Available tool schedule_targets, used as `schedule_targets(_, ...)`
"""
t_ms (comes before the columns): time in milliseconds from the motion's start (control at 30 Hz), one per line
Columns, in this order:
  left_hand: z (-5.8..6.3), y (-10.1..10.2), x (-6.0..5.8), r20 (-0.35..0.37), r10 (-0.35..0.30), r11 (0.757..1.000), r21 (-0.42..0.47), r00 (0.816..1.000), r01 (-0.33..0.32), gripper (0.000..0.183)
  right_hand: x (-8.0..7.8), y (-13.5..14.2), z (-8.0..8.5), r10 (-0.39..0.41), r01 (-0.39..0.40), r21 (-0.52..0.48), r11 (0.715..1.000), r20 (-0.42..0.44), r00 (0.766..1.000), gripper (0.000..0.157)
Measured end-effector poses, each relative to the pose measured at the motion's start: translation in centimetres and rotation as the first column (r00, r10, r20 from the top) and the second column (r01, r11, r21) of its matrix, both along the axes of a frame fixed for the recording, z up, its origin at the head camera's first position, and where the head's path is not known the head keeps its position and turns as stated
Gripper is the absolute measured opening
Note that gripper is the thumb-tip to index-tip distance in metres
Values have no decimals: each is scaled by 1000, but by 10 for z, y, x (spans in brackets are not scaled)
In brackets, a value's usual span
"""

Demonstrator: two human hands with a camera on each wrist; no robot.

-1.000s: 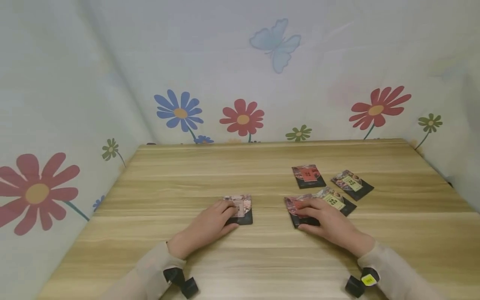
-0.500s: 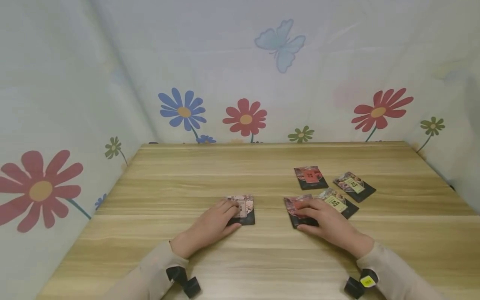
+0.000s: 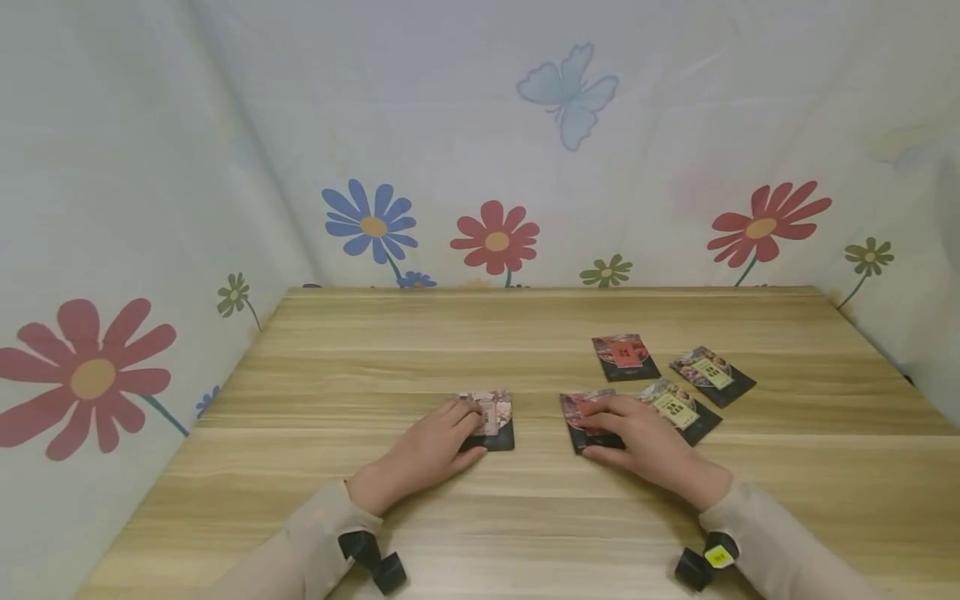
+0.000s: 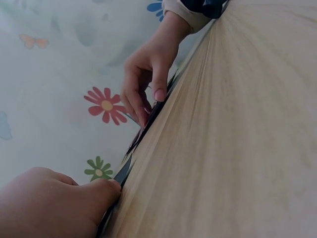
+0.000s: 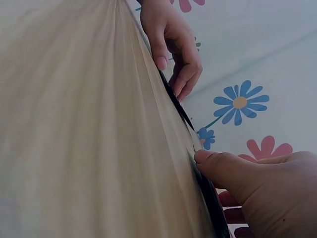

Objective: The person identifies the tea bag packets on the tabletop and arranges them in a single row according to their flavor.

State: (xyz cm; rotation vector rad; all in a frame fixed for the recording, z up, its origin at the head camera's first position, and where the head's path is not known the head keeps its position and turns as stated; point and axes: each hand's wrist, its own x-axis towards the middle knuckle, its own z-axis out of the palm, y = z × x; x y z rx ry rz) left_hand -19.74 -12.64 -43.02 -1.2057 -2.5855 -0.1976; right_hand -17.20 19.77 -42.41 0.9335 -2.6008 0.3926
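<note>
In the head view, my left hand (image 3: 433, 446) lies over the left side of a flat packet with a pink label (image 3: 498, 417), its thumb at the near edge. My right hand (image 3: 648, 442) grips a flat packet with a red label (image 3: 577, 408), fingers over its top and thumb at its near edge. Both packets have dark lower ends and lie on the wooden table; the hands hide parts of them. In the left wrist view, the left thumb (image 4: 106, 191) meets a dark packet edge. The right wrist view shows the right thumb (image 5: 210, 161) along its packet.
Close beside the right hand lies a yellow-label packet (image 3: 678, 408). Behind it are another red-label packet (image 3: 625, 357) and another yellow-label packet (image 3: 712, 375). A flower-printed cloth (image 3: 420, 125) stands behind the wooden table (image 3: 420, 333).
My right hand has slid slightly left with its red-label packet, away from the yellow-label one. The left hand stays on the pink-label packet. The whole head view has shifted slightly.
</note>
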Motion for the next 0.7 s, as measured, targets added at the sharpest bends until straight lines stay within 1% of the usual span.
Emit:
schedule_targets(100,-1,0,0,-1,-1,1000,3,1000,1,36,-1,-4,1,-3,3,7,1000,6,1000,36)
schedule_targets(267,-2,0,-1,-14,-8,1000,7,1000,8,36,-3,-11,3,3,-4,6,1000,39,999,36)
schedule_targets(433,-2,0,-1,-22,-14,1000,14,1000,15,35,-6,-17,2,27,-27,4,1000,26,999,36)
schedule_targets(533,-2,-1,-1,-26,-16,1000,18,1000,17,34,-8,-20,2,37,-37,1,999,32,999,36)
schedule_targets(700,-2,-2,-1,-30,-21,1000,21,999,21,33,-10,-25,4,32,-33,15,999,65,997,37)
